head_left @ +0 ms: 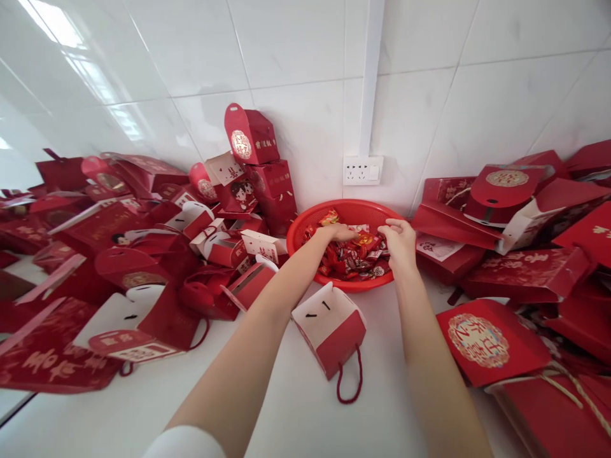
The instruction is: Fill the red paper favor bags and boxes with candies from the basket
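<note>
A red plastic basket (pixel 294 236) against the wall holds a heap of small wrapped candies (pixel 351 257), mostly in red wrappers. Over the heap lies my left hand (pixel 342 233), its fingers stretched flat and pointing right, touching the candies. My right hand (pixel 400 240) hovers at the basket's right rim with its fingers bent and slightly apart, and nothing shows in them. Between my forearms stands a red and white gift box (pixel 341 340), tilted to one side, with its white flaps up and a dark red cord handle hanging toward me.
Many red gift boxes (pixel 143 324) crowd the left side, some with raised flaps. Three are stacked in a tower (pixel 261 140) by the wall. More red boxes (pixel 520 273) pile up on the right. A wall socket (pixel 363 170) sits above the basket on white tiles.
</note>
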The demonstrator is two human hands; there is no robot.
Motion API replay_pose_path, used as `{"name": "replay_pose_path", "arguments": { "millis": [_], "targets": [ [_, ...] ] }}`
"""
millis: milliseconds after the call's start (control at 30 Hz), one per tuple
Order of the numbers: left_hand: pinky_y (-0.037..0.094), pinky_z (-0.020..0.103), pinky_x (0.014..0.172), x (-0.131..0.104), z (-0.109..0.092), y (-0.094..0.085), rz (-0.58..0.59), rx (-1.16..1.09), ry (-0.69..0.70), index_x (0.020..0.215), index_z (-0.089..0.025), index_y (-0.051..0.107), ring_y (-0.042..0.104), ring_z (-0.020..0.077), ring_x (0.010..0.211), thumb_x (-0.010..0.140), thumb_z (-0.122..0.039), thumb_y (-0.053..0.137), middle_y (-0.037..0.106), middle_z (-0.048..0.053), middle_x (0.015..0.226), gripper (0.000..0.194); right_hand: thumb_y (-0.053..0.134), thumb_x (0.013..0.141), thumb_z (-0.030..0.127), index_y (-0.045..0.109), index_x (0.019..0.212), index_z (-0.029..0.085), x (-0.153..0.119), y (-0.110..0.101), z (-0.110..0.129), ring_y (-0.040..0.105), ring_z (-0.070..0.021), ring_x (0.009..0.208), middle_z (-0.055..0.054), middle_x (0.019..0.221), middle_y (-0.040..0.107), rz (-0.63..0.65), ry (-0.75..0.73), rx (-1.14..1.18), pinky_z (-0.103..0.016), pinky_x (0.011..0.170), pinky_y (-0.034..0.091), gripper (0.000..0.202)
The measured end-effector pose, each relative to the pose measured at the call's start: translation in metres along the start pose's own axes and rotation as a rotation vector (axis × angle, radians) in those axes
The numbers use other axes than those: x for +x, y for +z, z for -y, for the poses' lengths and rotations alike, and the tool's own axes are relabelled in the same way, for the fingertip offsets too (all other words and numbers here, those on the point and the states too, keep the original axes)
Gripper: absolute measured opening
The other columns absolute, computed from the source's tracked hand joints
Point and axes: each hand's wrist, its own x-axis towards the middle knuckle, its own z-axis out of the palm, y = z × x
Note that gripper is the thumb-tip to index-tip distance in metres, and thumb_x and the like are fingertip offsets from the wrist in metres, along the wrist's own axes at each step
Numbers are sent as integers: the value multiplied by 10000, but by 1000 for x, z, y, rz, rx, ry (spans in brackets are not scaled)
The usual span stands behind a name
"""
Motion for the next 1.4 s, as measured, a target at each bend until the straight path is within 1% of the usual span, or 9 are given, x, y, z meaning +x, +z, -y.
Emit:
{"name": "replay_pose_path", "arguments": {
  "millis": [233,400,600,800,900,1067,1133,1267,1400],
  "targets": [
    [529,349,953,3,6,-1,56,-89,4,1008,-120,739,681,233,1036,876,-239,657,744,84,1064,196,676,546,226,627,813,224,1,-1,0,613,-235,982,-30,971,653,-12,4,-4,-384,930,482,272],
    [507,230,911,1,20,-3,-80,-250,46,923,-174,791,694,196,991,748,-135,610,783,22,974,255,671,549,221,623,811,215,-1,0,2,617,-239,997,-40,976,657,0,12,0,-383,933,479,266],
    [517,283,914,-1,22,-8,-335,-527,163,928,-129,783,686,211,967,828,-230,525,775,65,988,295,690,559,228,619,817,215,-3,-1,5,632,-239,996,-33,949,677,37,16,-5,-376,916,492,268],
    [519,304,928,-14,9,-13,-397,-804,360,1039,-127,754,687,173,948,813,-203,608,760,83,1098,279,740,632,323,643,824,219,-14,1,14,690,-236,863,-21,822,709,197,56,8,-369,797,542,239],
    [508,347,949,-26,4,-10,-390,-1045,477,1031,-120,746,682,190,968,801,-232,680,759,94,1068,265,787,656,390,678,914,214,-19,1,17,711,-245,889,-35,869,737,362,70,12,-375,801,557,331],
    [491,372,984,-39,-2,-1,-464,-1227,466,1042,-127,737,674,214,1024,788,-280,722,750,96,1092,297,868,630,393,652,1169,198,-22,-3,15,697,-272,1066,-83,1069,753,627,65,-60,-415,933,543,612],
    [484,377,1003,-41,-3,2,-514,-1263,452,1051,-128,734,667,228,1068,789,-286,718,743,103,1133,306,870,623,331,639,1215,203,-21,-4,13,712,-273,1023,-68,1022,765,681,72,-62,-428,922,555,648],
    [452,374,1061,-50,2,9,-551,-1303,435,1149,-152,704,631,243,1179,789,-252,709,710,104,1243,374,773,628,146,691,1019,192,-21,-3,11,727,-236,723,-13,725,747,715,114,-71,-417,795,596,402],
    [435,413,1097,-63,13,19,-518,-1307,418,1304,-165,618,599,269,1253,769,-214,696,664,122,1310,543,687,632,76,690,847,197,-22,-2,12,699,-203,623,-2,638,721,698,107,-87,-381,745,598,246]
  ]
}}
